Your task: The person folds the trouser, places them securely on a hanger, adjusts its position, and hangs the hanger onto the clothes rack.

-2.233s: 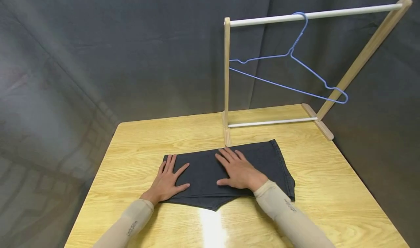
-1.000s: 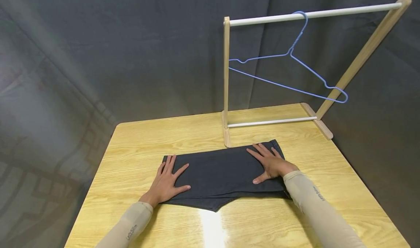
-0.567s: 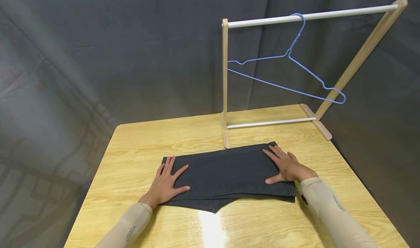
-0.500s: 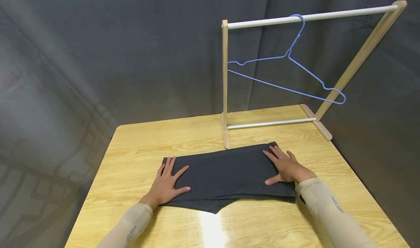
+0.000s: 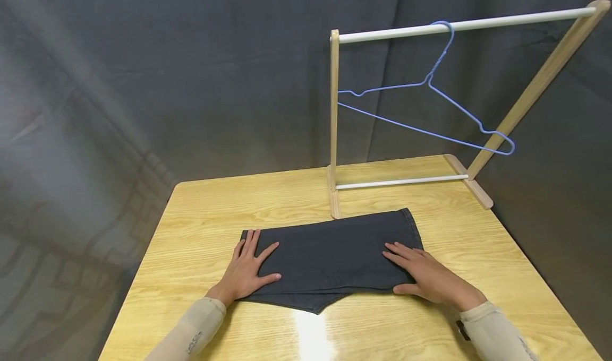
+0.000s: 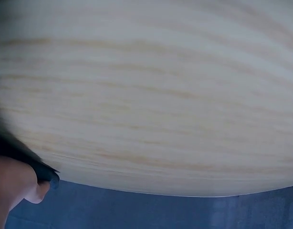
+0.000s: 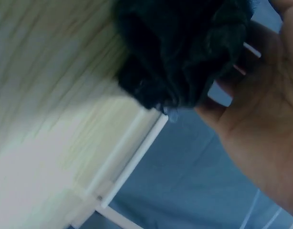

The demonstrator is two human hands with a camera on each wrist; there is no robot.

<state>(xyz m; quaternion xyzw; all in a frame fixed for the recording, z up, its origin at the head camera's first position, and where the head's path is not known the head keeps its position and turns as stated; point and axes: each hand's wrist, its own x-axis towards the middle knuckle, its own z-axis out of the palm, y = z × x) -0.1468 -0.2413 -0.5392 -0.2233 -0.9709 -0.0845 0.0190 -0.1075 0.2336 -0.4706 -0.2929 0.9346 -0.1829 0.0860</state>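
A pair of dark navy trousers point(image 5: 330, 255), folded lengthwise, lies flat on the table, with the crotch corner jutting out at the front. My left hand point(image 5: 244, 273) rests on their left end, fingers spread and straight. Over the front right corner lies my right hand point(image 5: 430, 276), its fingers stretched on top of the cloth and the thumb by the front edge. The left wrist view catches only part of that hand point(image 6: 13, 183) beside a dark strip of cloth point(image 6: 20, 155). In the right wrist view, bunched dark cloth point(image 7: 180, 43) sits against the fingers of the right hand point(image 7: 261, 114).
Behind the trousers stands a rack with wooden posts point(image 5: 334, 111) and a white top rail point(image 5: 392, 33). A blue wire hanger point(image 5: 432, 79) hangs from the rail. The wooden table point(image 5: 215, 202) is backed by grey curtains point(image 5: 239, 85).
My right hand has slid rightward across the cloth to its right end, then drawn back toward the front corner. The left hand has stayed in place. The head view has shifted slightly.
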